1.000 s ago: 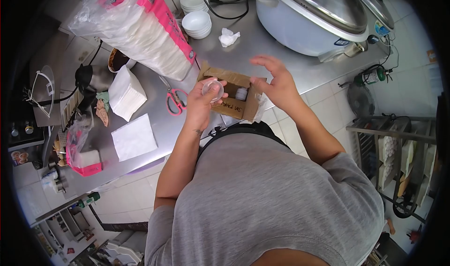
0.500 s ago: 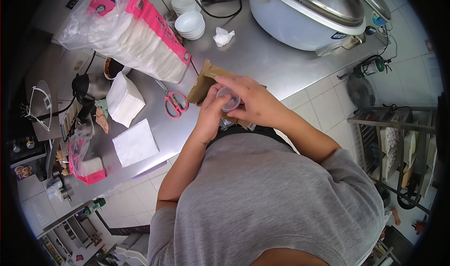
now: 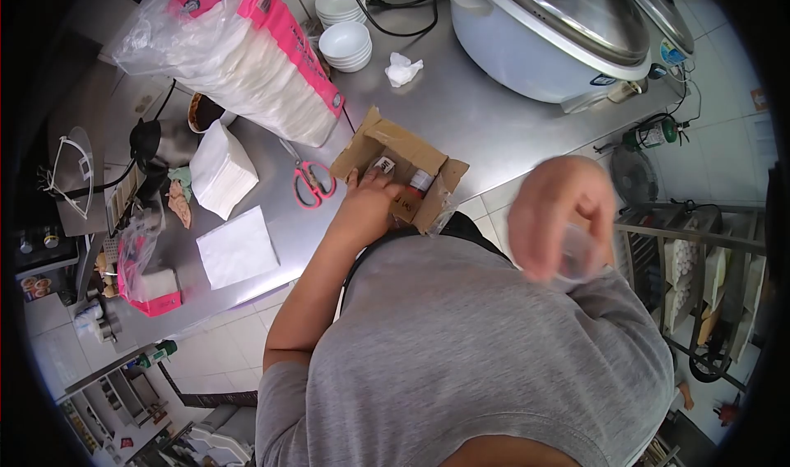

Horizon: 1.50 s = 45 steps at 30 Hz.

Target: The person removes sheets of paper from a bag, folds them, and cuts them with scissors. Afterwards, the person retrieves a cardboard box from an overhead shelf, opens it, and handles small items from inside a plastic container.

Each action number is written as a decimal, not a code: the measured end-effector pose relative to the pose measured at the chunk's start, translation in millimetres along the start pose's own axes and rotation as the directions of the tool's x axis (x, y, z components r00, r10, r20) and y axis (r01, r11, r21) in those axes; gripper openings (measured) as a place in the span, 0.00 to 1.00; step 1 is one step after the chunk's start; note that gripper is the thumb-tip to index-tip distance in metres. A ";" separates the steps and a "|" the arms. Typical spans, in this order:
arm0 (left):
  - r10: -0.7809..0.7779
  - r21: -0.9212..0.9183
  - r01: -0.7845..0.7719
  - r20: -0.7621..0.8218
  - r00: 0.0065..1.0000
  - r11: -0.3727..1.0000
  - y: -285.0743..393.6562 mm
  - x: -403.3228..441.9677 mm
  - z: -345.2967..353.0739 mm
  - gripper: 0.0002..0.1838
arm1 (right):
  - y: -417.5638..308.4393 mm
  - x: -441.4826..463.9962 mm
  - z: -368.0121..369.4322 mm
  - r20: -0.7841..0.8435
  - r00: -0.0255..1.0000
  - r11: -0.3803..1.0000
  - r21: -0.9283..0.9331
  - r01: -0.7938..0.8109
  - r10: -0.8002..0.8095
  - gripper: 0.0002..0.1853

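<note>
My left hand [image 3: 370, 204] rests at the near left side of a small open cardboard box [image 3: 411, 144], fingers stretched over its inside. In the box lie a small item with a white label and red part [image 3: 420, 182] and another white-labelled item [image 3: 384, 164], partly covered by my fingers. Raised to the right, close to the camera and apart from the box, my right hand [image 3: 559, 212] is closed around a small clear plastic cup [image 3: 581, 255]. Hand and cup are slightly blurred.
Pink-handled scissors [image 3: 313, 185], a stack of white napkins [image 3: 222, 171] and a flat white napkin [image 3: 237, 249] lie left of the box. Behind are a plastic-wrapped napkin pack [image 3: 271, 88], white bowls [image 3: 346, 46], crumpled tissue [image 3: 403, 70] and a large lidded cooker [image 3: 527, 47].
My right hand has moved right and up from the box, carrying the clear cup. My left hand has let go of the cup and lowered to the box, whose inside now shows.
</note>
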<state>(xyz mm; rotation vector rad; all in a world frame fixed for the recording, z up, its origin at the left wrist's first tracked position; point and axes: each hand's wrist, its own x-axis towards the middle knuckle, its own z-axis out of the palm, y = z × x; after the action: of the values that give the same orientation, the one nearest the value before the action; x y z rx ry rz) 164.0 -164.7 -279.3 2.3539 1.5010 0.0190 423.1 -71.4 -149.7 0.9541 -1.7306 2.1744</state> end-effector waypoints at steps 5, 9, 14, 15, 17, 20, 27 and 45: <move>0.020 -0.245 -0.045 -0.101 0.995 0.969 -5.9 10.5 34.5 0.09 | 41.4 12.3 6.0 -0.633 0.721 0.877 -0.135 -0.460 0.281 0.29; -0.029 -0.257 0.009 -0.071 0.997 0.966 4.2 6.8 21.8 0.12 | 95.3 9.4 -1.3 -0.783 0.360 0.499 -0.074 -0.863 0.507 0.29; 0.073 -0.401 -0.100 -0.082 0.994 0.910 -8.5 4.9 19.7 0.21 | 117.5 -8.8 1.8 -0.900 0.411 0.196 -0.381 -0.904 0.144 0.27; 0.013 -0.481 -0.038 -0.056 0.998 0.876 -6.3 4.3 19.0 0.22 | 116.7 -11.7 -0.4 -0.913 0.400 0.153 -0.385 -0.910 0.083 0.27; -0.107 -0.585 0.050 -0.063 0.992 0.810 -2.7 5.1 19.7 0.23 | 110.0 -12.4 -1.8 -0.951 0.300 0.181 -0.284 -0.942 0.069 0.26; -0.271 -0.623 0.132 -0.134 0.953 0.771 -2.5 4.6 28.4 0.24 | 103.4 -14.6 -3.4 -0.976 0.159 0.293 -0.110 -0.950 0.148 0.27; -0.265 -0.295 0.202 -0.192 0.945 0.934 6.6 19.6 32.5 0.27 | 111.8 -27.6 -6.9 -0.960 0.278 0.264 -0.259 -0.929 0.040 0.29; -0.242 -0.443 0.213 -0.009 0.970 0.871 -6.8 56.8 29.7 0.15 | 95.6 -9.0 -17.3 -0.915 0.364 0.498 -0.237 -0.834 0.174 0.28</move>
<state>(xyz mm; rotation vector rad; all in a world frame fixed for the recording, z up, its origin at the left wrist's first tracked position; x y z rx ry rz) 188.8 -120.4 -319.0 1.8244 1.5978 0.3435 373.4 -81.3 -233.0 -0.9165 -2.1403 1.4185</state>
